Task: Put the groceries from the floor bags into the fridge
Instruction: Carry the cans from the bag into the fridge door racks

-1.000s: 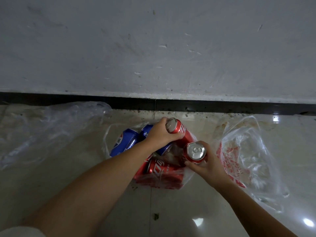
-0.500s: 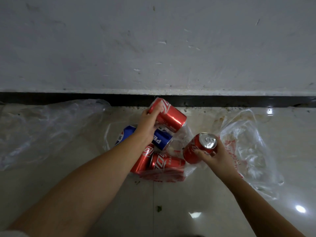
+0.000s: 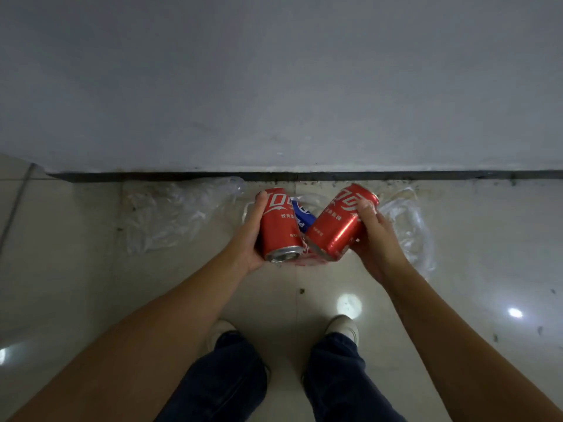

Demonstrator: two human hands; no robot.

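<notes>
Head view: you hold a red can in each hand above the floor bag.
Your left hand [image 3: 254,239] grips one can [image 3: 280,225], right hand [image 3: 376,239] the other [image 3: 341,222]; a blue can [image 3: 303,219] remains in the bag [image 3: 405,220]. No fridge visible; stocking remains.

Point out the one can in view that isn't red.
The blue can, glimpsed between the two red cans and lying lower in the bag.
</notes>
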